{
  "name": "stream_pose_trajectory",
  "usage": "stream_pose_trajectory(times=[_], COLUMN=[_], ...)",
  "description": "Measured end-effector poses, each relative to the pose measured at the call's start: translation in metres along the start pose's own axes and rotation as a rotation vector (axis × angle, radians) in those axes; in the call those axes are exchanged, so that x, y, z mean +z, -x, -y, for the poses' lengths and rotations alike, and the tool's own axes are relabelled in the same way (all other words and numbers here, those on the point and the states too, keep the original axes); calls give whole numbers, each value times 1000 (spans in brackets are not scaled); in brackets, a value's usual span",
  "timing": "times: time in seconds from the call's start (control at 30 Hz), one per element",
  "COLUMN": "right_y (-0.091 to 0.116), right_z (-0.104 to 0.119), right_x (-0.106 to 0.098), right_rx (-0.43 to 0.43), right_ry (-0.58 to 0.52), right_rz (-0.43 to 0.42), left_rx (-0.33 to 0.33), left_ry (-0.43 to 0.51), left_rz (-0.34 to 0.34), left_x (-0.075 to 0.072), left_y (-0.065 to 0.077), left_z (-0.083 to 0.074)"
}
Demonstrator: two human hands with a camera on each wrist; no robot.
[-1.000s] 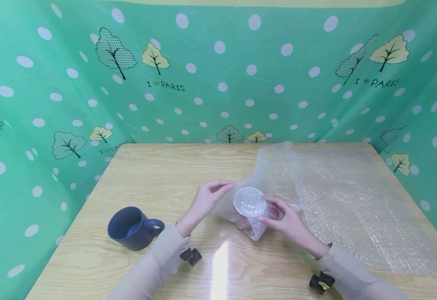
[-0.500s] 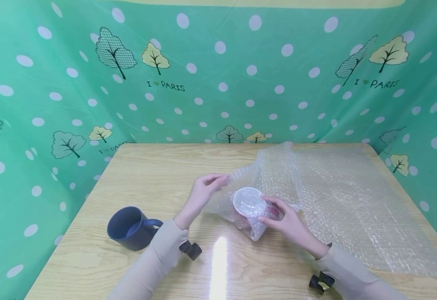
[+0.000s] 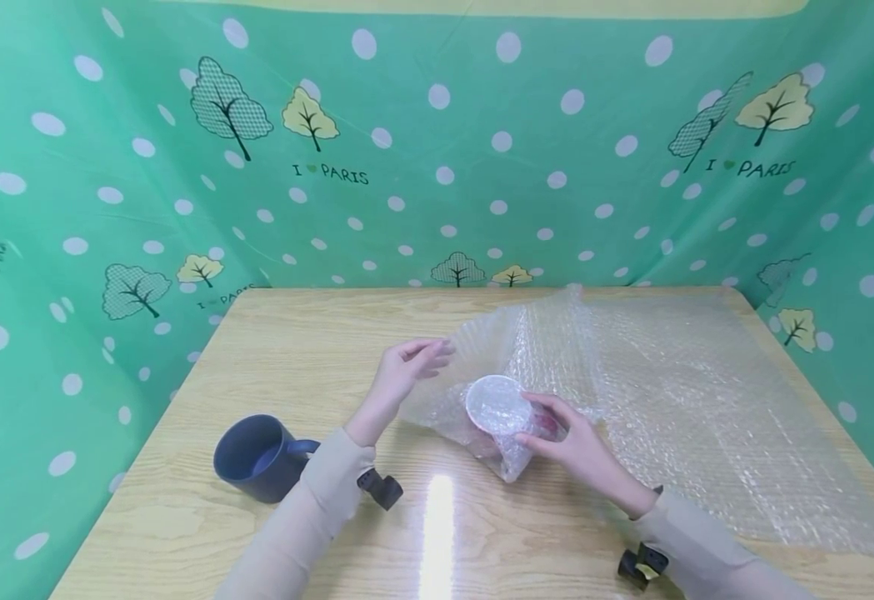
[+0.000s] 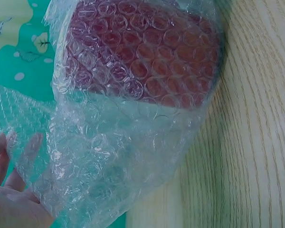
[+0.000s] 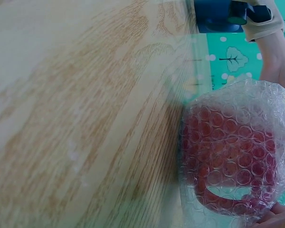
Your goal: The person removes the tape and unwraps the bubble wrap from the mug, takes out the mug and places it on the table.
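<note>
A red mug (image 5: 228, 152) with a handle lies inside bubble wrap on the table; its round white end (image 3: 498, 404) faces up in the head view. My right hand (image 3: 575, 437) holds the wrapped mug from the right, thumb and fingers around its side. At the upper left of the mug, my left hand (image 3: 404, 375) has fairly straight fingers beside the raised edge of the bubble wrap (image 4: 90, 156). In the left wrist view, some of its fingers (image 4: 31, 149) show through the film, and I see no firm pinch on it.
A dark blue mug (image 3: 260, 458) stands on the wooden table (image 3: 317, 333) at the left, close to my left forearm. The long bubble wrap sheet (image 3: 714, 417) spreads over the table's right side. Green patterned cloth (image 3: 407, 167) hangs behind and at both sides.
My left hand has moved left and a little away from me, off the mug. The film's left flap has spread out toward the left and back. My right hand stays on the mug.
</note>
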State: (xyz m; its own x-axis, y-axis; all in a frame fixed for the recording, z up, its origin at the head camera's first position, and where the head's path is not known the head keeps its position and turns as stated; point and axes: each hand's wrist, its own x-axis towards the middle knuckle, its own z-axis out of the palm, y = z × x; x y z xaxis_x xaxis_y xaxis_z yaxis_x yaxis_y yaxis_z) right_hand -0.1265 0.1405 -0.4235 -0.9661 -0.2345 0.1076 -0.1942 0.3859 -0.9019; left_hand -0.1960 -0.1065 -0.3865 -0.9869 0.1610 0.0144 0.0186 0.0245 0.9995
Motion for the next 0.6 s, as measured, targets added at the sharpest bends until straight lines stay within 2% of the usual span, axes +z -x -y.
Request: stream_pose_trajectory(times=[0.2,0.33,0.43,0.53,0.6], right_y=[0,0,1,1,1], right_z=[0,0,1,2,2], right_x=[0,0,0,0,0], right_rx=[6,9,15,15,11], right_ry=[-19,-27,-29,-25,-18], right_rz=[6,7,5,3,1], left_rx=[-28,-36,-31,-23,-19], left_ry=[23,7,0,14,16], left_rz=[2,-6,-21,-34,-40], left_x=[-4,-4,-5,-8,-9], left_y=[-4,0,-1,-7,-7], left_z=[3,-6,-3,7,7])
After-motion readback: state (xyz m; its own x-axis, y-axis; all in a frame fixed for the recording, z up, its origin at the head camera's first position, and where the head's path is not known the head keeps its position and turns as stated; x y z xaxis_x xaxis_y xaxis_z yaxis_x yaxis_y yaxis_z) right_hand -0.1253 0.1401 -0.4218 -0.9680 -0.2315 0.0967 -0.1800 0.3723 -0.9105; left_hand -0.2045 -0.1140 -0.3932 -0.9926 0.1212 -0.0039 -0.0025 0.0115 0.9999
